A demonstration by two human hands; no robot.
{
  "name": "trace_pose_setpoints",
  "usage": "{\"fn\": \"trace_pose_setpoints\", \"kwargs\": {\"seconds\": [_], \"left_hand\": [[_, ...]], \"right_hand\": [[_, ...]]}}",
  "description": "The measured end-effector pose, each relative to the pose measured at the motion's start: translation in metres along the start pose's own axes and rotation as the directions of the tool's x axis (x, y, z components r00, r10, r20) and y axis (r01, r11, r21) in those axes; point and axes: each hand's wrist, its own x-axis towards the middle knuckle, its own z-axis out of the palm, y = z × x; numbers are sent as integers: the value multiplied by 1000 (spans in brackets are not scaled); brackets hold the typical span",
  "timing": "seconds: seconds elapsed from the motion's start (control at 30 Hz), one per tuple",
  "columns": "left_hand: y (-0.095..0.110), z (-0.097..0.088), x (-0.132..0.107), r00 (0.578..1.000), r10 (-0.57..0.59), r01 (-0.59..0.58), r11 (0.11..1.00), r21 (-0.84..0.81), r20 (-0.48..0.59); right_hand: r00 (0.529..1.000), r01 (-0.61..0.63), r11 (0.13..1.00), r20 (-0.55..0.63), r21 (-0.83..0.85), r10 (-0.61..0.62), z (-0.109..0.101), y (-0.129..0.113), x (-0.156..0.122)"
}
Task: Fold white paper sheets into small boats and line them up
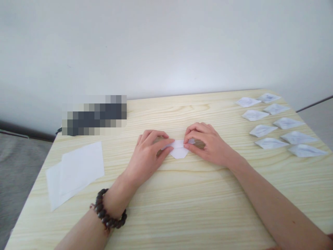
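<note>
Folded paper: a small white folded paper lies flat at the middle of the tabletop, directly between the two hands. Its long axis runs left to right, and a blunt point faces the person.
Left hand: the left hand rests on the wood at the paper's left end. Its fingers are curled, with forefinger and thumb closed on that end in a pinch.
Right hand: the right hand mirrors it at the right end. Its fingers are bent in, their tips pressed together on the paper's upper right corner.
Key relation: each hand touches its own end of the paper, about equally near. The strip spans the gap between the fingertips, with the middle and lower point uncovered.
Wrist: a dark beaded bracelet sits on the left wrist.
Left of the hands: a loose stack of blank white sheets lies well apart from the left hand.
Far right: finished folded pieces lie in two rows near the right edge, well apart from the right hand.
Back edge: a blurred dark block stands against the pale wall; what it is cannot be told.
</note>
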Motion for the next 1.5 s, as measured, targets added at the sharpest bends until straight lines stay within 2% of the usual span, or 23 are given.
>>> {"fn": "trace_pose_setpoints", "kwargs": {"seconds": [0.17,0.37,0.5,0.6,0.83,0.97,1.1,1.3,1.4,1.5], "left_hand": [[0,0,1,1000,-2,2,999,33,4],[3,-2,2,999,18,-19,1000,13,42],[2,-2,2,998,41,-39,998,-44,50],[1,-3,3,1000,28,-27,991,-133,11],[3,-6,4,996,-86,71,938,-340,-29],[3,-7,4,990,-127,89,891,-445,-56],[5,-8,4,992,-126,118,839,-532,21],[8,-11,3,960,-240,278,761,-586,144],[9,-12,3,955,-250,293,741,-605,156],[10,-14,3,957,-220,290,724,-626,189]], "right_hand": [[1000,10,999,-8,43,-10,0,6,0],[986,96,989,-143,110,-80,5,7,1],[974,113,987,-211,118,-86,6,6,0],[965,116,984,-251,136,-79,7,7,-1],[974,154,957,-203,245,-105,6,4,0],[981,125,946,-177,299,-74,5,2,-1],[985,119,932,-160,342,-67,3,3,-2],[988,102,889,-153,446,-37,0,3,-5],[992,76,872,-124,484,-17,-1,1,-6],[989,102,885,-142,454,-41,-2,0,-6]]}}
